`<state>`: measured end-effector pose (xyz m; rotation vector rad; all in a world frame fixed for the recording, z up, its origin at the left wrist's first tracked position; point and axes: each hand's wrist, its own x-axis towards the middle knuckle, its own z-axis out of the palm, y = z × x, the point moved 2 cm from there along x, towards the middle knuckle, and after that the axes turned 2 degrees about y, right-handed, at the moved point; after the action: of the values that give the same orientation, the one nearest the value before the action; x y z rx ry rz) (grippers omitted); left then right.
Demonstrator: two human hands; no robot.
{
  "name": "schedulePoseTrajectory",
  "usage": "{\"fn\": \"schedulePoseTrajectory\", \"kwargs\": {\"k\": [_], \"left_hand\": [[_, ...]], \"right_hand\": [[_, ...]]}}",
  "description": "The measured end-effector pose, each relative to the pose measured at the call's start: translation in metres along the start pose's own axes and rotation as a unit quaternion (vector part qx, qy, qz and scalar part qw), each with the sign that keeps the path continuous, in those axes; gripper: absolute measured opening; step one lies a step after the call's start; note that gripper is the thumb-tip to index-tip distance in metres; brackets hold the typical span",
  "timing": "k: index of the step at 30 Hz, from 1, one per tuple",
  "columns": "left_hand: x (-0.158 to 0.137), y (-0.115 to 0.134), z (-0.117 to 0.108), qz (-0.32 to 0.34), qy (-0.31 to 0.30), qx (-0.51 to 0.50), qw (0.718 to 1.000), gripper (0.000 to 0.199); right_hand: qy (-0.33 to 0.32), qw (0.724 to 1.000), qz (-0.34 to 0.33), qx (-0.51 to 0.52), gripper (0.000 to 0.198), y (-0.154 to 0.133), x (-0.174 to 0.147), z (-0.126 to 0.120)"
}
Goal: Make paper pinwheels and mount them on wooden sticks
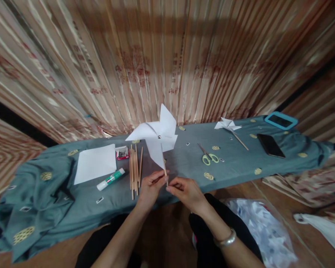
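Observation:
A white paper pinwheel [159,136] with a silver pin at its centre stands upright on a thin wooden stick. My left hand [152,186] pinches that stick just below the paper blades. My right hand [185,190] is closed, thumb and fingertips together at the lower end of the same stick. To the left lie several loose wooden sticks [134,169] and a small red and white box [122,153] of metal pins. Green-handled scissors [209,156] rest on the cloth to the right.
White paper sheets [96,163] and a glue stick [111,179] lie at the left of the cloth-covered table [184,163]. A second pinwheel [228,125], a black phone [270,145] and a blue-framed device [281,120] are at the right. A clear bag [262,230] of white paper pieces sits below.

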<state>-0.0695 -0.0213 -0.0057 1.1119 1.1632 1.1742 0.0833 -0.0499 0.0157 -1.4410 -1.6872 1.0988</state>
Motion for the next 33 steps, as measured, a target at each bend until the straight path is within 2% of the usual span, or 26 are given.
{"fn": "schedulePoseTrajectory", "kwargs": {"k": [3, 7, 11, 14, 17, 25, 29, 33], "left_hand": [[0.002, 0.002, 0.007, -0.010, 0.001, -0.019, 1.000, 0.033], [0.006, 0.003, 0.018, -0.024, -0.001, -0.079, 0.997, 0.039], [0.008, 0.003, 0.024, -0.013, 0.002, -0.094, 0.995, 0.054], [0.008, 0.000, 0.025, -0.007, -0.005, -0.065, 0.998, 0.053], [0.008, -0.002, 0.022, -0.002, -0.012, -0.047, 0.999, 0.050], [0.002, -0.005, 0.020, -0.012, -0.027, -0.020, 0.999, 0.052], [-0.004, -0.004, 0.016, -0.008, -0.035, -0.003, 0.999, 0.050], [-0.008, 0.000, 0.009, -0.007, -0.029, 0.013, 0.999, 0.049]], "right_hand": [[0.038, 0.999, -0.004, 0.005, 0.015, 0.003, 0.002, 0.004], [0.082, 0.995, -0.017, -0.056, 0.016, 0.001, 0.007, 0.002], [0.125, 0.985, 0.002, -0.117, 0.021, 0.002, 0.019, -0.022], [0.160, 0.970, 0.035, -0.179, 0.022, 0.010, 0.029, -0.057], [0.190, 0.944, 0.075, -0.258, 0.020, 0.024, 0.036, -0.103], [0.230, 0.844, 0.235, -0.425, 0.025, 0.072, 0.042, -0.232], [0.225, 0.801, 0.304, -0.464, 0.028, 0.095, 0.049, -0.271], [0.215, 0.776, 0.342, -0.485, 0.030, 0.115, 0.061, -0.289]]}}
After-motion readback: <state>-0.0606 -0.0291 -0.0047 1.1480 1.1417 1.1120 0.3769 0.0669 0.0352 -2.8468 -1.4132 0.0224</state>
